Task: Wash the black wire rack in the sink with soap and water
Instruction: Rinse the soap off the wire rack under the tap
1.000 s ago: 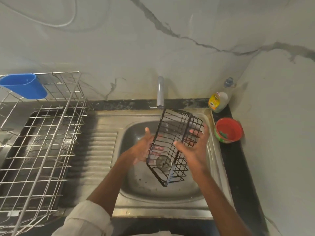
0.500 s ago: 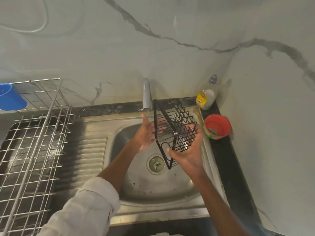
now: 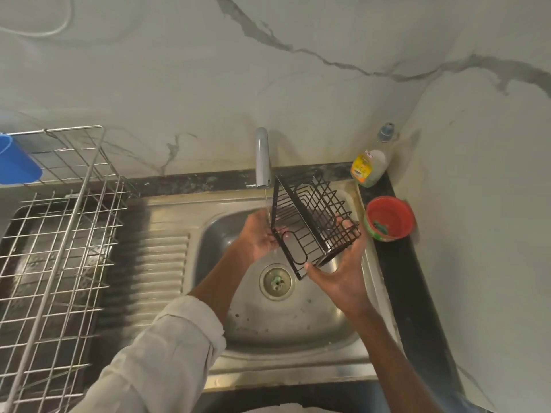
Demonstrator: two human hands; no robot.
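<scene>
Over the sink, beneath the tap — the rack, tilted, held between both hands: right hand cupping its underside, left hand open-palmed against its left edge, under a thin stream.

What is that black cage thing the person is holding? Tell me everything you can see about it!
The black wire rack is a small open basket of thin dark wires that look like coated metal, crossed in a grid. It is tilted, held over the sink beside the tap, where a thin stream of water falls. The right hand supports it from below; the left hand touches its left edge.
</scene>
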